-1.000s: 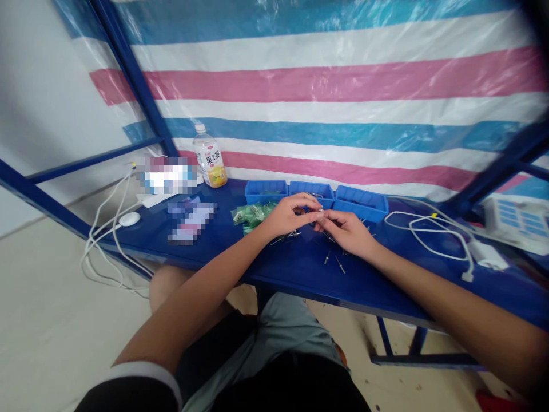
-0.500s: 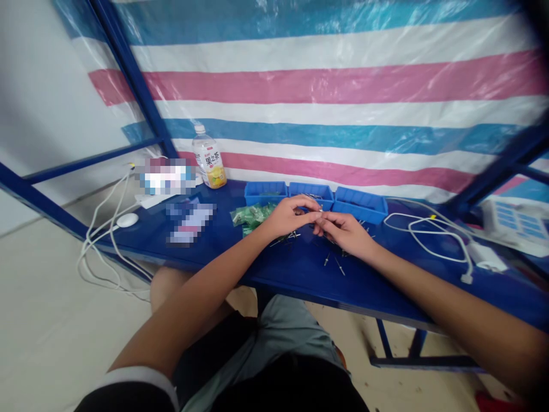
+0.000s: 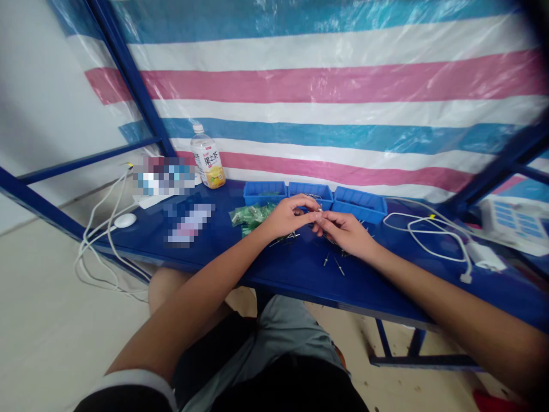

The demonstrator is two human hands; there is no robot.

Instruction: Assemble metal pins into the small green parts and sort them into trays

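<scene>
My left hand [image 3: 294, 216] and my right hand [image 3: 346, 233] meet above the blue table, fingertips touching. Both are closed in a pinch around a small shiny metal piece [image 3: 319, 208], mostly hidden by the fingers; its exact kind does not show. Below and between the hands lie several thin metal pins with thicker ends, which look like blind rivets [image 3: 339, 266]. More of them are partly covered by my hands. Beside my left wrist rests a heap of green plastic bags [image 3: 253, 215]. Just behind the hands stand three blue bins, left [image 3: 265, 200], middle [image 3: 328, 199] and right [image 3: 360, 214].
A drink bottle [image 3: 209, 163] stands at the back left, near blurred items and a round white device [image 3: 126, 221] with cables. White cable [image 3: 429, 232] and a white adapter [image 3: 484, 256] lie on the right. Blue frame posts [image 3: 128, 74] and a striped sheet [image 3: 321, 86] bound the table [image 3: 274, 274].
My hands keep the same pinch in nearly the same place. The view has shifted very slightly; nothing else has visibly moved.
</scene>
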